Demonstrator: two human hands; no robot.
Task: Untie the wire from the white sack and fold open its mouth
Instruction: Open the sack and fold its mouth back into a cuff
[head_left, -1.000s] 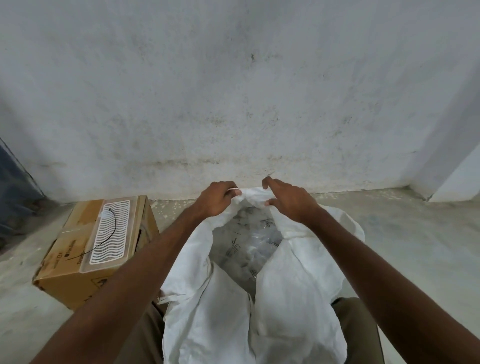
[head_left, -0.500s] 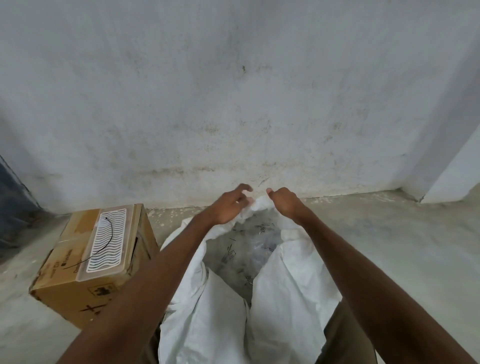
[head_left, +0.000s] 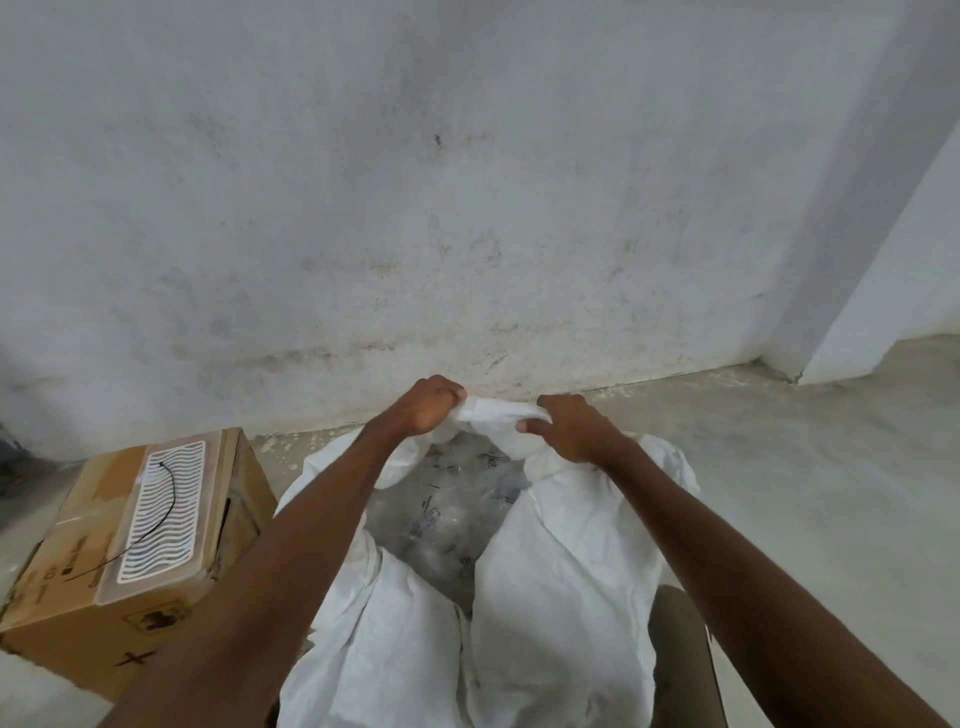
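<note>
The left hand (head_left: 426, 405) and right hand (head_left: 574, 431) each grip the far rim of the open white woven sack (head_left: 561, 571), standing on the concrete floor (head_left: 805, 493) near the wall's foot. The thin black wire (head_left: 156, 519) lies atop the brown cardboard box (head_left: 104, 587) beside the sack.

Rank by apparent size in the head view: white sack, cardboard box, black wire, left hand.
Largest to smallest, as they look:
1. white sack
2. cardboard box, partly hidden by the left arm
3. left hand, gripping the sack's far rim
4. black wire on the box: longer than the hand but hair-thin, so this order is unsure
</note>
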